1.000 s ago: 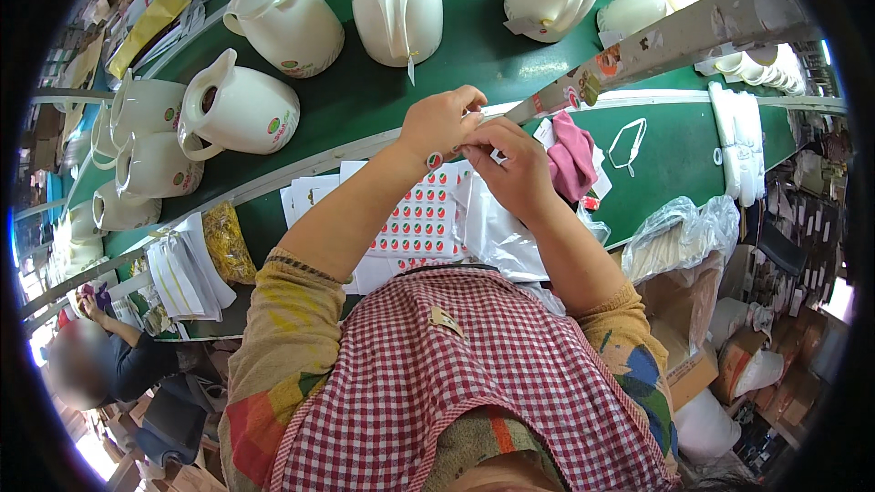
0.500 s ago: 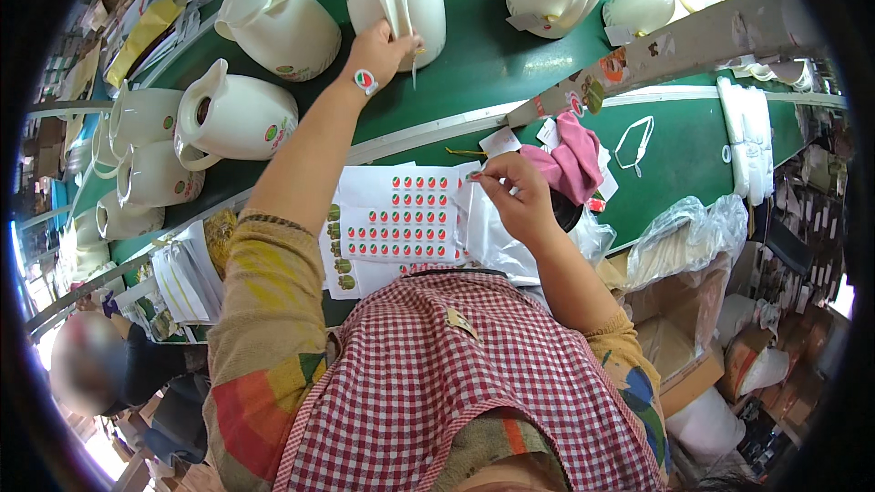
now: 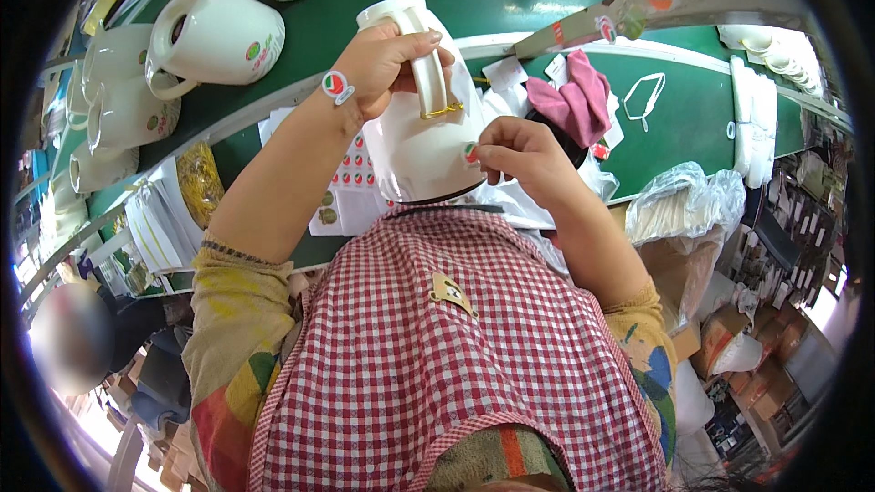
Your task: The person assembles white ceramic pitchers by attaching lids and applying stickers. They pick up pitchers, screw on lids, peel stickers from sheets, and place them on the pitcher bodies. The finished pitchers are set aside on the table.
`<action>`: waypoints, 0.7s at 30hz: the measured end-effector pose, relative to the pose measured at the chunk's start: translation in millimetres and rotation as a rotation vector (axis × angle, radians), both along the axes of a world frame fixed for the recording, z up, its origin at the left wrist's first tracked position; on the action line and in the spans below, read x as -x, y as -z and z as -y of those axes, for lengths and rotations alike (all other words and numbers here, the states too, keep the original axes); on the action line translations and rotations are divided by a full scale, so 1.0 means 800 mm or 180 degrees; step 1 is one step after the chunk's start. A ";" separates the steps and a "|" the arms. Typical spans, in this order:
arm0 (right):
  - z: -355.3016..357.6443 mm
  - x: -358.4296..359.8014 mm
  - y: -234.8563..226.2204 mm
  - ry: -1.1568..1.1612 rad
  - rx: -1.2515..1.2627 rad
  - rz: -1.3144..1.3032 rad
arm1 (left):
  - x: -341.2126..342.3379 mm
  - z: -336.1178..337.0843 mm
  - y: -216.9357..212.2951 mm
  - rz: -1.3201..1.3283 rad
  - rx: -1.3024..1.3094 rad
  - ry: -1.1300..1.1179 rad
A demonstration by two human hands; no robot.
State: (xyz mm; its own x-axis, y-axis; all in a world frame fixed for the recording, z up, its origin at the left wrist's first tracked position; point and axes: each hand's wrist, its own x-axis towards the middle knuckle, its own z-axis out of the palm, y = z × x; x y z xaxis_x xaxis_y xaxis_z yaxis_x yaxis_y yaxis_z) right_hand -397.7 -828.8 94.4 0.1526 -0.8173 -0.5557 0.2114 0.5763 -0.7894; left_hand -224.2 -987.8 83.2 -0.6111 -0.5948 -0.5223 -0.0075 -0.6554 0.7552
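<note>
My left hand (image 3: 387,64) is closed round the handle of a white jug (image 3: 415,155), which it holds tilted in front of my apron. A yellow tie hangs at the lower end of the handle. A round red-and-green sticker is stuck on my left wrist. My right hand (image 3: 529,159) pinches a small red-and-green sticker (image 3: 471,153) against or just beside the right side of the jug's body; whether the sticker touches it I cannot tell. Partly hidden behind the jug lies a white sticker sheet (image 3: 354,173) with rows of similar stickers.
More white jugs (image 3: 223,36) stand on the green surface at the left and far side. A metal rail (image 3: 656,9) crosses at the far right. Right of my hands lie a pink cloth (image 3: 576,100) and white plastic sleeves (image 3: 755,118). Another person (image 3: 73,337) is at the far left.
My left hand has brought the jug from the far green surface close to my body, over the sticker sheet. My right hand's sticker is now beside the jug's side.
</note>
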 end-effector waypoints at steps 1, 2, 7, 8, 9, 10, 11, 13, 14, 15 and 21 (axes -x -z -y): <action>0.001 -0.006 0.007 -0.0169 0.0026 -0.0155 | -0.001 -0.007 0.009 0.0056 -0.0023 -0.0022; 0.001 -0.009 0.010 -0.0317 -0.0089 -0.0286 | 0.000 -0.014 0.014 0.0114 -0.0044 -0.0045; 0.012 -0.019 0.028 -0.0477 -0.0345 -0.0663 | 0.006 -0.017 0.025 0.0124 -0.0002 -0.0072; 0.014 -0.020 0.029 -0.0447 -0.0369 -0.0709 | 0.006 -0.016 0.025 0.0150 -0.0003 -0.0085; 0.017 -0.020 0.031 -0.0418 -0.0426 -0.0668 | 0.007 -0.014 0.025 0.0171 0.0002 -0.0100; 0.018 -0.019 0.034 -0.0388 -0.0482 -0.0627 | 0.007 -0.012 0.026 0.0191 0.0008 -0.0115; 0.019 -0.019 0.036 -0.0358 -0.0538 -0.0587 | 0.007 -0.010 0.028 0.0168 -0.0002 -0.0113; 0.021 -0.020 0.039 -0.0317 -0.0526 -0.0638 | 0.006 -0.006 0.034 0.0132 -0.0025 -0.0108; 0.022 -0.020 0.040 -0.0297 -0.0520 -0.0664 | 0.006 -0.005 0.034 0.0115 -0.0044 -0.0097; 0.023 -0.021 0.041 -0.0292 -0.0496 -0.0743 | 0.007 -0.004 0.035 0.0092 -0.0065 -0.0082; 0.023 -0.024 0.052 -0.0439 -0.0127 -0.1476 | 0.008 -0.003 0.035 0.0043 -0.0106 -0.0026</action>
